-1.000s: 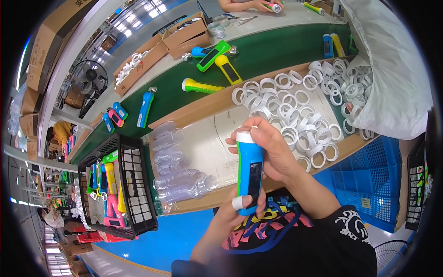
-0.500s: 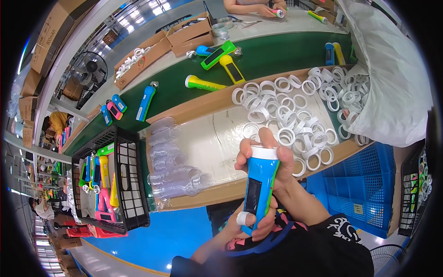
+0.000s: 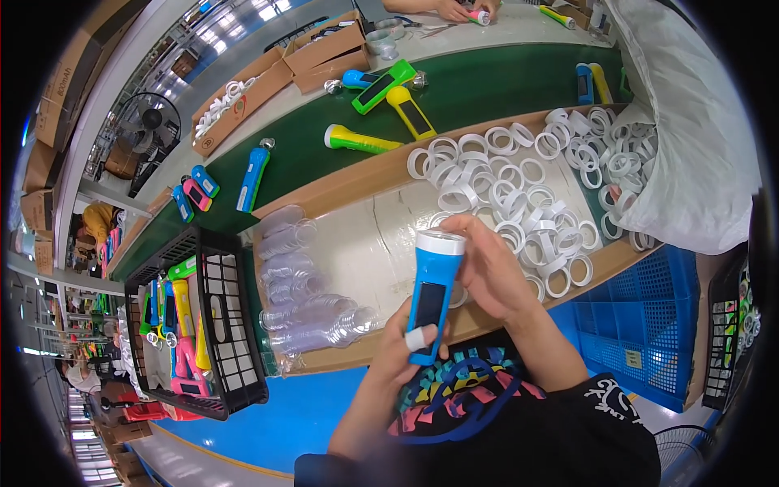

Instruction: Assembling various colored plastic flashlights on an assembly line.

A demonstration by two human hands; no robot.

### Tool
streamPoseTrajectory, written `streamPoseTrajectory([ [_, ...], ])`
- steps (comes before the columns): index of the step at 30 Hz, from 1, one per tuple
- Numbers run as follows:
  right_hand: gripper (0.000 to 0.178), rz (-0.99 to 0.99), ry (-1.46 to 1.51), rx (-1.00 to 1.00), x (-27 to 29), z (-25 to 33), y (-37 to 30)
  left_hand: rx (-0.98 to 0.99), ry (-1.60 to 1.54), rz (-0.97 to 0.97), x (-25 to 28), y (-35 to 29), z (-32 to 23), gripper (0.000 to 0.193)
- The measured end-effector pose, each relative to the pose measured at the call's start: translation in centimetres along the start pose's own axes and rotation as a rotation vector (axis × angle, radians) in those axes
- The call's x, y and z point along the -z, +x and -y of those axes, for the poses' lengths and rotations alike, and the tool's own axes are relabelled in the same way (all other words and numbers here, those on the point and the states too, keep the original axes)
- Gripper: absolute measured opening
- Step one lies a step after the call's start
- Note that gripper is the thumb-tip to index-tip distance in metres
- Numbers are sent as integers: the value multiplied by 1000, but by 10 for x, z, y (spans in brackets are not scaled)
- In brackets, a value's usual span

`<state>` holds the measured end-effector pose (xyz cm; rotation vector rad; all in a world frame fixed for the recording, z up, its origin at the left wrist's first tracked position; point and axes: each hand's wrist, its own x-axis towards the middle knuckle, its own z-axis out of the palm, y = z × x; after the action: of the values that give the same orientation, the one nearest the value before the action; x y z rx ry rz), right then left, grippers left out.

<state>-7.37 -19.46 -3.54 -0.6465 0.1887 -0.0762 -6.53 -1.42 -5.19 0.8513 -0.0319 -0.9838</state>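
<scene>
A blue flashlight (image 3: 434, 272) with a dark panel on its handle and a white ring around its head stands nearly upright before me. My left hand (image 3: 399, 345) is wrapped around its lower handle; a white band circles the thumb. Beside the flashlight's head is my right hand (image 3: 497, 272), fingers stretched out along the white rim, partly behind it. Whether those fingertips touch the rim I cannot tell. Just beyond lies a shallow cardboard tray (image 3: 369, 183), with loose white rings (image 3: 531, 191) on its right and stacked clear plastic discs (image 3: 300, 280) on its left.
A black crate (image 3: 231, 325) of colourful flashlights stands at left, a blue crate (image 3: 633, 341) at right. More flashlights (image 3: 361, 140) lie on the green surface (image 3: 300, 138). A white bag (image 3: 682, 162) hangs over the tray's right end. Another person's hands (image 3: 466, 12) work across the table.
The flashlight has shifted up and left, its top tilting further into view. My right hand has loosened from around its head, fingers straightening to the right side. My left hand still grips the handle.
</scene>
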Motion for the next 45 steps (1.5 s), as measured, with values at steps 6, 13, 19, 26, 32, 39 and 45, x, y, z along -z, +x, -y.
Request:
streamPoseTrajectory([
  [6,24,-159,-681,124,6,-4,12,63,-283,12,42,10,-15,49],
  [13,34,415,-2016,446,7,-16,-12,-387,356,-362,82,91,-131,42],
  [19,18,541,-2364,534,22,-22,-10,-559,2299,-482,138,76,-156,37],
  [26,12,441,-1225,294,-3,8,11,-746,2262,-366,147,53,-151,25],
  [32,14,137,-311,-224,0,-5,54,-611,997,-550,78,64,-149,10],
  [39,70,107,-1498,752,-5,9,53,-483,968,-348,-13,90,-129,9],
  [45,68,28,-1437,692,8,27,61,-635,1487,-128,-22,133,-120,13],
])
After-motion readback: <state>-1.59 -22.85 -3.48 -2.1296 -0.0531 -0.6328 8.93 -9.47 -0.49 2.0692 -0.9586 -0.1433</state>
